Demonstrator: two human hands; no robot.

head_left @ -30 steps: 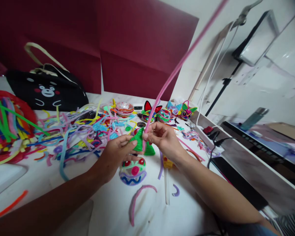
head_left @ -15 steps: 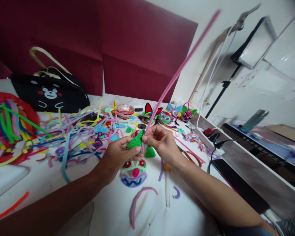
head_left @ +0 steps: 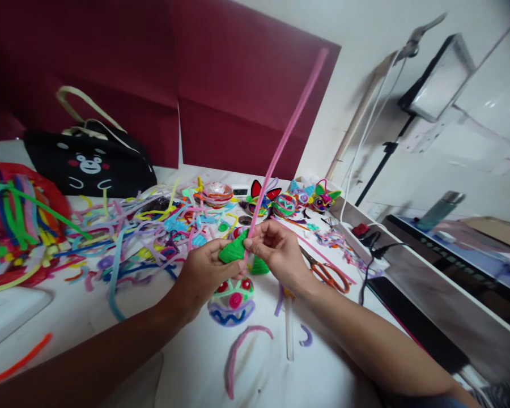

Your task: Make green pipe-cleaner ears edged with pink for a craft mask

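Observation:
A green ear-shaped piece (head_left: 234, 249) made of pipe cleaner is pinched between the fingers of my left hand (head_left: 208, 272). My right hand (head_left: 276, 246) grips a long pink pipe cleaner (head_left: 280, 150) close to its lower end, against the right edge of the green piece. The rest of the pink strand rises up and to the right. Below my hands a small decorated mask (head_left: 232, 306) lies on the table, with red eyes, a pink nose and a blue zigzag mouth. A second green piece (head_left: 260, 265) shows behind my right fingers.
Loose pipe cleaners (head_left: 170, 226) lie heaped at the back left. Scissors (head_left: 329, 275) with orange handles rest right of my right hand. Finished masks (head_left: 287, 205) line the back. A black phone (head_left: 412, 323) and a power strip (head_left: 368, 241) are at right.
The pink pipe cleaner's upper end has swung left and down, standing more upright. Both hands stay nearly in place, still holding the green piece and the pink strand.

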